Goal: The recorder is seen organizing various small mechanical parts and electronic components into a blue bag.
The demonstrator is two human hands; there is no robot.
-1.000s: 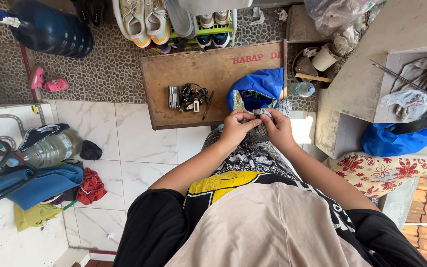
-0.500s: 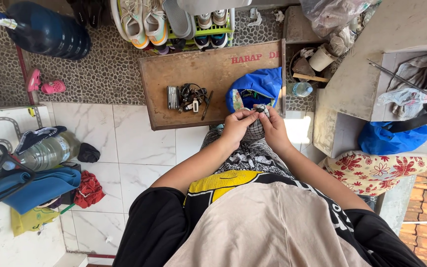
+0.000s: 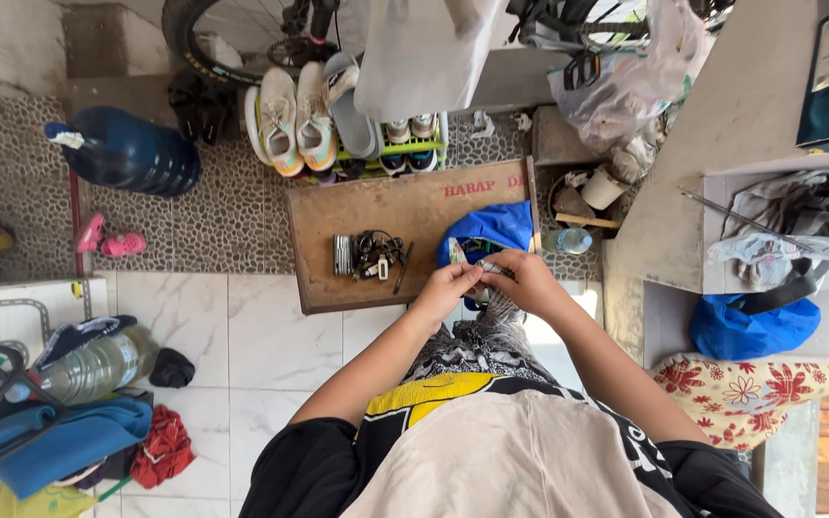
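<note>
My left hand and my right hand meet in front of my chest, fingertips pinching a small grey object between them; what it is stays too small to tell. A checked grey cloth hangs just under the hands, over my patterned lap. Right behind the hands lies a blue bag on a brown wooden board. A cluster of dark metal tools and keys rests on that board, left of the hands.
Shoes line a rack beyond the board, with a bicycle wheel behind. A large blue water jug lies at left. Bottles, blue and red cloths crowd the lower left floor. A concrete ledge, another blue bag and a floral cushion stand right.
The view has tilted up, showing the bicycle and more of the far wall. Both hands rose a little toward the blue bag, still pinching the small object together.
</note>
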